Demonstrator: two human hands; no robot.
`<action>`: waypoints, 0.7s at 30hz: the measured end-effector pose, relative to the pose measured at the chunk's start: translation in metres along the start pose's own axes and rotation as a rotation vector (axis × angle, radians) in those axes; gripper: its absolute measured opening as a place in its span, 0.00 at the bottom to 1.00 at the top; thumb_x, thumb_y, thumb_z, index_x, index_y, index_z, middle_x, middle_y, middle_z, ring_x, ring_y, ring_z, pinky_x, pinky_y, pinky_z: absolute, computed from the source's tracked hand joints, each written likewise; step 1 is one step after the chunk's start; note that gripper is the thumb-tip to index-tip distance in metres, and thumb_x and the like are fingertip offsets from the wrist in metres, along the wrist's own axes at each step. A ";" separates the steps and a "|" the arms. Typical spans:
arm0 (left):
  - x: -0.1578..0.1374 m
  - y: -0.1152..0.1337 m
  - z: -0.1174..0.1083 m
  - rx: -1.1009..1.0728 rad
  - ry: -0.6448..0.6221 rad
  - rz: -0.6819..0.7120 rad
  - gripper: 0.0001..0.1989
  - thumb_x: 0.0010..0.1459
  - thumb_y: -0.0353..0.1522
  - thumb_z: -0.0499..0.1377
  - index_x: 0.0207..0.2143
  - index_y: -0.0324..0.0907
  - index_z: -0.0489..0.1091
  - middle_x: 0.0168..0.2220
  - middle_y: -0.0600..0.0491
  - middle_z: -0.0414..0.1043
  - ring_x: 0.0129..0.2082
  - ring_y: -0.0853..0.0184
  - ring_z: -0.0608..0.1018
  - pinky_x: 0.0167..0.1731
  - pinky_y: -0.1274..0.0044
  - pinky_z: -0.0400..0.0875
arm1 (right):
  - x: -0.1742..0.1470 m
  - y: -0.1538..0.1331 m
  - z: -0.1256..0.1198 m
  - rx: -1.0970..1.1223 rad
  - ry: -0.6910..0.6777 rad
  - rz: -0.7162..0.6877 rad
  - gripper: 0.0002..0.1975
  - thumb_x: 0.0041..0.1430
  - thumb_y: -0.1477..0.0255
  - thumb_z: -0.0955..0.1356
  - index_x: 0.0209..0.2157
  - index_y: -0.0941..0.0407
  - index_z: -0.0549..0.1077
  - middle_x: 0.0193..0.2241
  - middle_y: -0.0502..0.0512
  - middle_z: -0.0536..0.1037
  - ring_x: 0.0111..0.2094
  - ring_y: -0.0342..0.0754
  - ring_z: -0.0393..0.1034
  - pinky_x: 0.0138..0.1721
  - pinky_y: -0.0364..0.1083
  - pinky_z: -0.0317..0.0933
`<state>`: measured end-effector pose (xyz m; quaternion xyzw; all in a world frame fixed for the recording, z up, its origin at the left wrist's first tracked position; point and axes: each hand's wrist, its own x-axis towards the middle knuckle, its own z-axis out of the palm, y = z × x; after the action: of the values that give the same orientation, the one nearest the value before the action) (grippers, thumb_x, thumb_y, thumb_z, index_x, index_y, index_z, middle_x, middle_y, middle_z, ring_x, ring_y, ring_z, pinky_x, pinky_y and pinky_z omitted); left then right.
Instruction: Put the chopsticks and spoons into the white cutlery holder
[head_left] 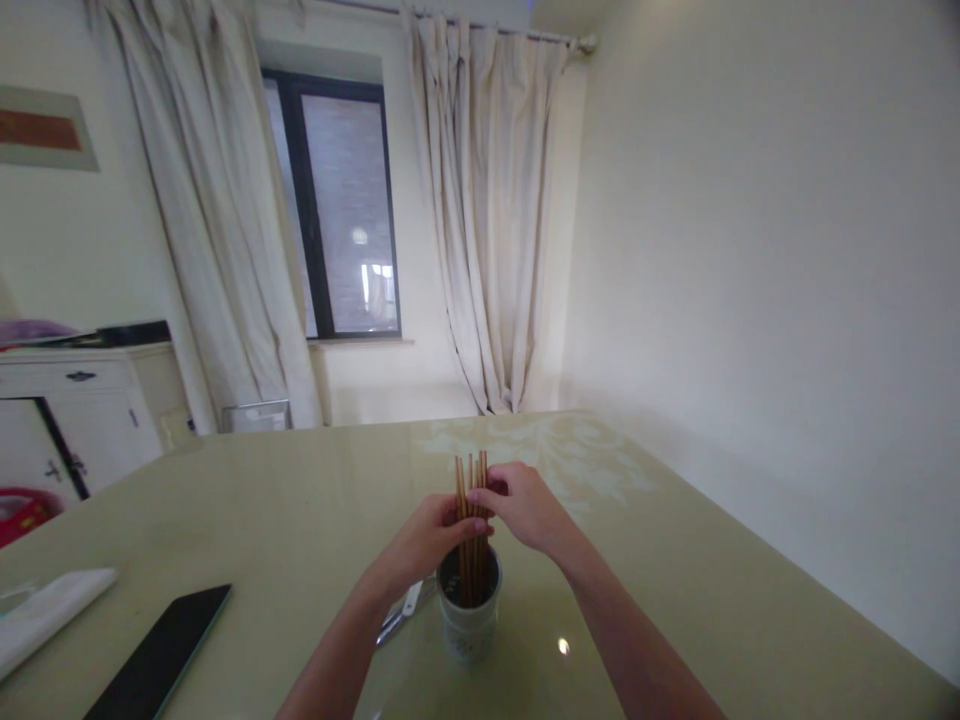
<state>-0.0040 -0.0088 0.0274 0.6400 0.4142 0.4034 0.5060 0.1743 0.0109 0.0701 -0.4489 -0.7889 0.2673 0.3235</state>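
A bundle of several brown chopsticks stands nearly upright, its lower ends inside a pale cup with a dark interior. My left hand is closed around the bundle from the left, thumb across the front, just above the cup's rim. From the right, my right hand grips the same chopsticks a little higher, with thumb and fingers pinched near their upper part. The cup rests on the table, and neither hand appears to touch it. How deep the chopsticks reach is hidden inside the cup.
Scissors or a similar metal tool lie left of the cup, partly hidden by my left forearm. Farther left are a dark phone-like slab and a white object. The pale green table borders a wall on the right.
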 end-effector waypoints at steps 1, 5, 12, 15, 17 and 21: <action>0.000 -0.001 0.001 -0.018 -0.007 -0.003 0.23 0.52 0.49 0.71 0.40 0.39 0.83 0.36 0.48 0.85 0.39 0.57 0.83 0.44 0.69 0.75 | 0.000 0.000 0.001 0.000 -0.002 0.008 0.09 0.63 0.72 0.72 0.29 0.59 0.81 0.26 0.51 0.82 0.28 0.45 0.73 0.30 0.42 0.57; 0.000 -0.001 0.003 -0.028 -0.021 -0.016 0.28 0.51 0.53 0.71 0.42 0.39 0.82 0.36 0.47 0.84 0.40 0.56 0.83 0.46 0.67 0.75 | 0.001 -0.001 0.003 -0.034 0.018 0.009 0.09 0.64 0.72 0.72 0.29 0.59 0.80 0.25 0.50 0.80 0.28 0.44 0.71 0.29 0.41 0.56; -0.007 -0.006 -0.030 0.118 0.088 -0.012 0.29 0.60 0.56 0.62 0.46 0.42 0.80 0.46 0.47 0.83 0.48 0.57 0.81 0.48 0.69 0.73 | -0.001 0.001 0.002 -0.144 0.004 0.051 0.10 0.64 0.67 0.74 0.31 0.59 0.82 0.27 0.53 0.82 0.29 0.45 0.72 0.30 0.42 0.55; -0.011 -0.011 -0.047 0.173 0.123 -0.126 0.32 0.57 0.60 0.60 0.44 0.41 0.79 0.45 0.46 0.83 0.45 0.58 0.82 0.45 0.69 0.73 | -0.002 0.006 0.003 -0.162 -0.083 0.083 0.09 0.62 0.67 0.75 0.33 0.59 0.84 0.30 0.55 0.85 0.32 0.48 0.76 0.32 0.43 0.58; -0.012 -0.013 -0.053 0.164 0.098 -0.158 0.34 0.58 0.61 0.57 0.46 0.41 0.78 0.47 0.45 0.83 0.46 0.59 0.82 0.46 0.70 0.73 | -0.002 0.009 0.004 -0.155 -0.139 0.101 0.08 0.61 0.67 0.75 0.35 0.58 0.85 0.32 0.56 0.86 0.34 0.49 0.78 0.32 0.43 0.60; -0.009 -0.023 -0.056 0.496 0.148 -0.199 0.25 0.64 0.52 0.54 0.42 0.41 0.76 0.45 0.44 0.83 0.44 0.59 0.82 0.43 0.71 0.73 | -0.003 0.012 0.004 -0.164 -0.263 0.118 0.12 0.54 0.64 0.79 0.35 0.57 0.85 0.32 0.55 0.86 0.33 0.49 0.79 0.30 0.42 0.59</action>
<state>-0.0623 0.0042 0.0127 0.6692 0.5971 0.2836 0.3394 0.1790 0.0126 0.0582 -0.4804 -0.8159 0.2770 0.1634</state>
